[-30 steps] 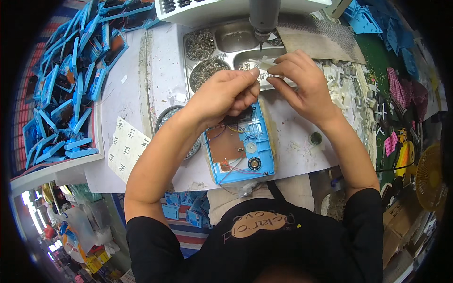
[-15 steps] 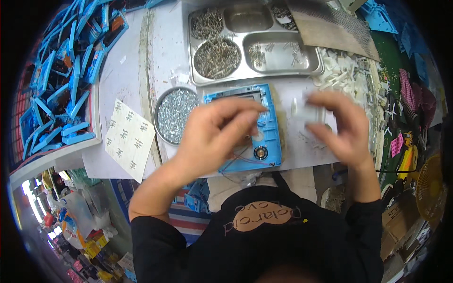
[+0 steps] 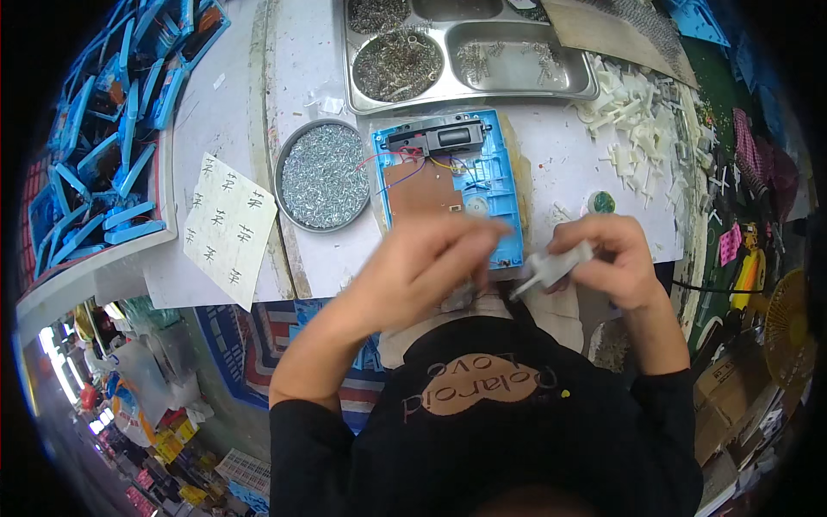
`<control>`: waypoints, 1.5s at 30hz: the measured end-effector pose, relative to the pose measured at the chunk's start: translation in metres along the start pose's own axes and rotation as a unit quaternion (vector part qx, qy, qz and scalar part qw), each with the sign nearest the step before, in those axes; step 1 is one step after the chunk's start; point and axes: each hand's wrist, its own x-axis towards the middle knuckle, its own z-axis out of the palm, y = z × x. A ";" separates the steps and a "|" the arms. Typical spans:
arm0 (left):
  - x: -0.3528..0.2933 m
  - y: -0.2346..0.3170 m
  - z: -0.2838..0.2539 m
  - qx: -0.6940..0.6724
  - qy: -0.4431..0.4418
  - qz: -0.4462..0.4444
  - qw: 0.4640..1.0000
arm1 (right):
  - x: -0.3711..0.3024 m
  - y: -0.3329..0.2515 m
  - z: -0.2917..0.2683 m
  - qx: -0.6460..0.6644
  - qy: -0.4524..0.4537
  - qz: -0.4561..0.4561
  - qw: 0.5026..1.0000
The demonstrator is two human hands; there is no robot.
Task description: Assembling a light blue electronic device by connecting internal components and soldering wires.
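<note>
Holding a small grey-white plastic part (image 3: pixel 551 265) pinched in the right hand (image 3: pixel 607 258), the person keeps it at centre right of the frame, just below the open blue casing (image 3: pixel 504 185). The left hand (image 3: pixel 426 263) hovers beside it, fingers curled; whether it grips anything cannot be told. Keep the part steady and clear of the casing's thin wires. Upper centre, a steel compartment tray (image 3: pixel 586 86) holds springs and small metal pieces. Left of the casing, a round tin (image 3: pixel 323 177) is full of screws.

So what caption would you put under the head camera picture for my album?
Right hand pinches a small white plastic part while the left hand hovers over an open blue electronic casing, beside a round tin of screws.
</note>
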 end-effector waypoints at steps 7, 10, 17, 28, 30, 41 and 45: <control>0.054 -0.017 0.007 0.490 0.091 0.135 0.856 | -0.026 0.045 -0.015 0.309 0.044 -0.053 0.949; 0.054 -0.025 0.007 0.441 0.132 0.178 0.870 | -0.027 0.044 -0.017 0.281 0.063 -0.108 0.952; 0.051 -0.019 0.010 0.459 0.092 0.201 0.861 | -0.021 0.043 -0.026 0.191 0.080 -0.114 0.972; 0.032 -0.020 -0.007 0.299 0.180 0.220 0.911 | 0.011 0.001 -0.010 -0.416 0.126 -0.126 0.892; 0.024 -0.030 -0.015 0.299 0.211 0.237 0.900 | 0.030 -0.004 -0.005 -0.512 0.083 -0.200 0.832; 0.024 -0.053 -0.006 0.259 0.268 0.278 0.885 | 0.068 -0.009 0.011 -0.585 -0.018 -0.228 0.778; 0.025 -0.054 -0.006 0.239 0.265 0.272 0.894 | 0.067 0.015 -0.012 -0.494 -0.007 -0.231 0.838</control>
